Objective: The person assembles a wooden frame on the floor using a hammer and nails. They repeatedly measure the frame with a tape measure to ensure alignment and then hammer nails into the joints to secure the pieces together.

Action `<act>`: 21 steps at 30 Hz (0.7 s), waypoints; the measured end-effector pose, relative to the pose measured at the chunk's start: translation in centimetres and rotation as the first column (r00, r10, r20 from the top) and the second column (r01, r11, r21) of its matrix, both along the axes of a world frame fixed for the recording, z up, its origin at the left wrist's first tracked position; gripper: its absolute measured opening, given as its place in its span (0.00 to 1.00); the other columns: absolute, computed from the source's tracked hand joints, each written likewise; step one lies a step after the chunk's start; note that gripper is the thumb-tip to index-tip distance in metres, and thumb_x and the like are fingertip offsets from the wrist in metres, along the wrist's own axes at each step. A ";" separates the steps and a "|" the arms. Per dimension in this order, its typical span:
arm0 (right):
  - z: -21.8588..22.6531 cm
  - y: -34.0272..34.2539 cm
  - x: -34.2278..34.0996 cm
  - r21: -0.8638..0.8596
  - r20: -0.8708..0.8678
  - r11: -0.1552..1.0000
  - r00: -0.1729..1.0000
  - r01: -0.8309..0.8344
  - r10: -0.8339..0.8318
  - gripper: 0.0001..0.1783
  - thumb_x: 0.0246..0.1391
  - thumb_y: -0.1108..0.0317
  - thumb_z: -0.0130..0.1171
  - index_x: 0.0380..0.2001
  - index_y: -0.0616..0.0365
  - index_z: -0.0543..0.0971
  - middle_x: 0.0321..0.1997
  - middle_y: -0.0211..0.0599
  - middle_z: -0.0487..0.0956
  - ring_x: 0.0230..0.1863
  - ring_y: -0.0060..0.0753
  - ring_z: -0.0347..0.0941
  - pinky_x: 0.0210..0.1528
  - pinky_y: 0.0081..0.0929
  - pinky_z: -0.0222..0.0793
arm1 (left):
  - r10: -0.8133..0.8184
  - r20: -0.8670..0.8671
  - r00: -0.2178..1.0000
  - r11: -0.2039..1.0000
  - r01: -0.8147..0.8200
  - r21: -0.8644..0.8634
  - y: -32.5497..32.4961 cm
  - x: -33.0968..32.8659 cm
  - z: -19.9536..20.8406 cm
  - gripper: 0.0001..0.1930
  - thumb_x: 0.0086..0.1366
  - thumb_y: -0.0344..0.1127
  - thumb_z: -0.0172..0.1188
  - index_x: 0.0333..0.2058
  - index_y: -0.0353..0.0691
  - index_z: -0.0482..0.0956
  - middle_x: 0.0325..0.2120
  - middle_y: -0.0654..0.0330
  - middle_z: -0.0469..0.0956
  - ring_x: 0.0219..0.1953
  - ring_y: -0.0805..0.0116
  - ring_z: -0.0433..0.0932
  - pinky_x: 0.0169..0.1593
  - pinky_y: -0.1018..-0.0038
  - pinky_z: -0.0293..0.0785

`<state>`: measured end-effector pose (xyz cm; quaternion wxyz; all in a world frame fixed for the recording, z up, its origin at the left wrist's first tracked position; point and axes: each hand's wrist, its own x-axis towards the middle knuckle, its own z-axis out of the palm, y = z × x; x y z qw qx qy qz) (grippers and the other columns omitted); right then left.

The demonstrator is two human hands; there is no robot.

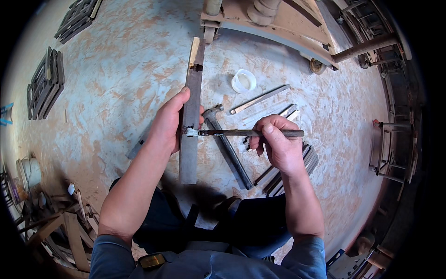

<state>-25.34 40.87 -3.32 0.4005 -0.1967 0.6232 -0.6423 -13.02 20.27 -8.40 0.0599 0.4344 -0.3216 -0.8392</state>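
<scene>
My left hand (169, 118) grips a long grey-brown wooden bar (191, 111) upright in the view, thumb on its near face and fingers wrapped behind. One dark notch shows near the bar's far end, another lower down with pale wet-looking stuff in it. My right hand (277, 139) pinches a thin dark stick (251, 133), like a brush handle, held level. The stick's left tip touches the bar at the lower notch; whether it has bristles I cannot make out. Below the stick, a claw hammer (227, 153) lies on the floor. A white plastic tub (243, 81) stands beyond, holding something pale.
Loose wooden strips (260, 99) lie right of the hammer, with a bundle of slats (297, 167) near my right forearm. A wheeled wooden bench (283, 32) stands at the far side. Stacked slatted frames (45, 86) rest at left; wood scraps (69, 232) are piled lower left.
</scene>
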 end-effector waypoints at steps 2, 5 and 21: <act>-0.2 -0.1 0.0 0.001 -0.008 1.000 1.000 -0.004 0.004 0.14 0.63 0.62 0.55 0.33 0.65 0.75 0.24 0.42 0.78 0.24 0.28 0.74 0.22 0.20 0.68 | 0.014 -0.001 1.000 0.999 -0.014 0.040 -0.2 0.1 0.2 0.20 0.66 0.55 0.53 0.41 0.42 0.74 0.28 0.60 0.79 0.27 0.70 0.77 0.31 0.70 0.75; -0.3 -0.2 0.0 0.017 -0.041 1.000 0.999 -0.007 0.007 0.14 0.62 0.61 0.55 0.32 0.65 0.75 0.24 0.42 0.78 0.24 0.28 0.74 0.22 0.21 0.68 | 0.015 -0.014 1.000 0.999 -0.014 0.045 -0.5 0.2 0.0 0.20 0.67 0.55 0.53 0.39 0.42 0.75 0.28 0.60 0.79 0.28 0.70 0.77 0.32 0.70 0.75; -11.0 -1.4 -11.5 0.219 -0.253 0.814 0.837 0.538 -0.485 0.16 0.62 0.58 0.53 0.35 0.62 0.76 0.25 0.33 0.76 0.22 0.22 0.71 0.19 0.21 0.66 | 0.100 -0.025 0.995 0.992 -0.101 -0.077 -1.9 0.9 0.4 0.20 0.64 0.51 0.57 0.45 0.42 0.74 0.29 0.56 0.78 0.30 0.66 0.77 0.33 0.70 0.74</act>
